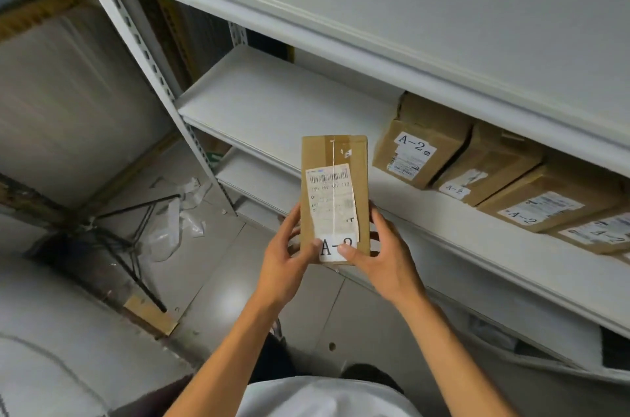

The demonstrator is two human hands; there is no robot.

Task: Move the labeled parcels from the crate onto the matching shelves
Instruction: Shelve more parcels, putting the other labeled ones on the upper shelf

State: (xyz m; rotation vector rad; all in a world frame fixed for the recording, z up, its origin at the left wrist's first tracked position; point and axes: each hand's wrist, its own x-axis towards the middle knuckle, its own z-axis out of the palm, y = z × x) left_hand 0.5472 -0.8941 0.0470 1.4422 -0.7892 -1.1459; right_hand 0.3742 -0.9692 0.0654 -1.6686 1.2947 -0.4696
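Several white steel shelves make up the rack (341, 38), the biggest thing in view, and everything else sits in relation to it. On the rack's middle shelf (272, 99), toward its right end, a row of brown cartons (421, 140) stands already stowed, each marked A-2; the left stretch of that same shelf is bare. In front of the rack, just short of the middle shelf's front edge, a slim cardboard parcel (334, 178) is held upright, its shipping label facing the camera and a white A-2 tag (335, 248) at its lower end. The crate named in the task is not in view. My reading is that the step in hand is checking the tag against the shelf: the code matches the cartons already there, so the next move calls for carrying the parcel forward and setting it down on the bare part of the middle shelf, just left of the nearest carton. Both forearms reach up and forward from the bottom of the view. The left hand (286, 253) wraps the parcel's lower left edge, thumb across the front; the right hand (381, 253) clasps the lower right edge, thumb pressed on the tag, so each grip is clamped on the parcel.
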